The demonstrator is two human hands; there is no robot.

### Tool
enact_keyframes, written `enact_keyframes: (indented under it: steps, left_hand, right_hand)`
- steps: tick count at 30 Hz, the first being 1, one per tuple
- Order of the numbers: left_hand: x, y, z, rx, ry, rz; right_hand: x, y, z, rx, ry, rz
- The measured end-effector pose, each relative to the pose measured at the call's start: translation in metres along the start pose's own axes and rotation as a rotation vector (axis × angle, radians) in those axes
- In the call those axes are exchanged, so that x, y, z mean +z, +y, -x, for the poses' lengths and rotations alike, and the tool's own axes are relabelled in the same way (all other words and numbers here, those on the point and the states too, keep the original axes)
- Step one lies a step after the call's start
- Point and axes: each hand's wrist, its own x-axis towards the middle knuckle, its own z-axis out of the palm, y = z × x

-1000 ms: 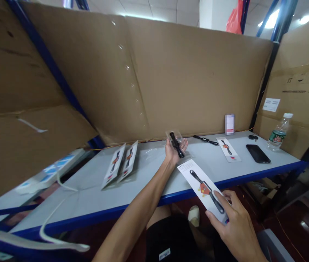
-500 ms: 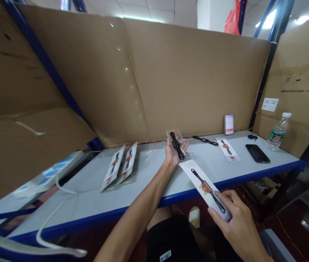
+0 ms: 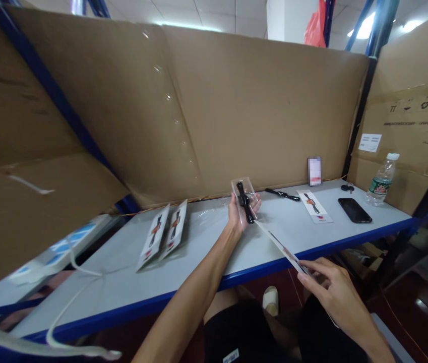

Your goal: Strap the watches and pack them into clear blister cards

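My left hand [image 3: 237,214], palm up above the table, holds a clear plastic blister shell [image 3: 250,187] with a black spokeshave [image 3: 244,201] lying in it. My right hand [image 3: 330,285] pinches the lower end of a printed backing card [image 3: 284,248], now turned nearly edge-on. The card's far end comes close to the lower end of the shell; whether they touch I cannot tell. Beyond the left hand, a loose black spokeshave [image 3: 282,194] rests on the table, next to a flat printed card [image 3: 314,206]. Two packaged spokeshaves [image 3: 175,228] lean at the left.
On the right of the grey table [image 3: 214,269] are a black phone [image 3: 354,209], keys [image 3: 347,187] and a water bottle [image 3: 380,184]. A lit phone [image 3: 314,171] stands against the cardboard wall [image 3: 266,111]. A white cable [image 3: 73,295] hangs at the left.
My right hand has rotated the backing card from showing its printed face to nearly edge-on. The left hand still holds the shell and spokeshave in about the same place.
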Motion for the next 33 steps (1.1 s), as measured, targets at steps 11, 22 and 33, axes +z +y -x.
enact_keyframes:
  steps: [11, 22, 33]
  left_hand:
    - [-0.01, 0.001, -0.01, -0.025, 0.067, 0.057]
    - [-0.01, -0.001, -0.01, -0.006, 0.089, 0.054]
    - [-0.011, 0.004, -0.011, 0.033, 0.109, 0.087]
  right_hand:
    - [0.044, 0.02, 0.019, -0.162, 0.18, 0.443]
    - [0.067, 0.013, 0.022, -0.098, 0.187, 0.604]
    - [0.068, -0.015, 0.014, -0.009, 0.101, 0.742]
